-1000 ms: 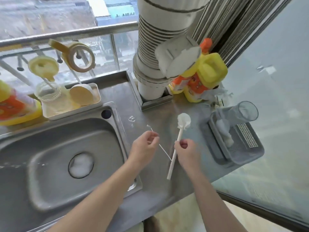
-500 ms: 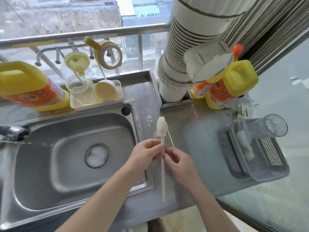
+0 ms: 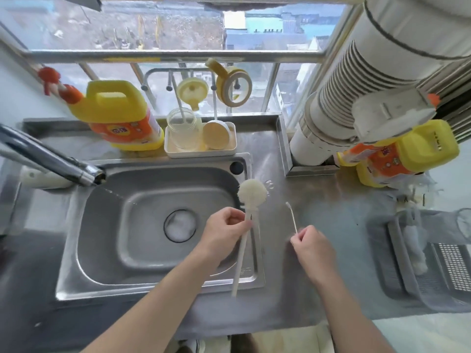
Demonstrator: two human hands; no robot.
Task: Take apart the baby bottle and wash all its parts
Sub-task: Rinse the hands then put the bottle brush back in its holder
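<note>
My left hand (image 3: 225,229) grips the white handle of a bottle brush (image 3: 252,193) over the right rim of the steel sink (image 3: 76,225), bristle head up. My right hand (image 3: 309,244) pinches a thin straw brush (image 3: 291,216) above the counter. The bottle's parts sit on a drying rack at the back: the clear bottle body (image 3: 182,127) and a yellow cap (image 3: 216,135) in the white tray (image 3: 201,152), a yellow nipple piece (image 3: 191,93) and a yellow handle ring (image 3: 233,84) hung on the pegs.
The tap (image 3: 51,161) at left runs a thin stream into the sink. Yellow detergent jugs stand at back left (image 3: 117,118) and at right (image 3: 405,151). A white pipe (image 3: 339,113) rises at back right. A grey drainer basket (image 3: 420,258) holds a clear cup (image 3: 463,225).
The hands have parted: the bottle brush passed from my right hand to my left, and the thin straw brush from left to right. The view swung left, showing the tap.
</note>
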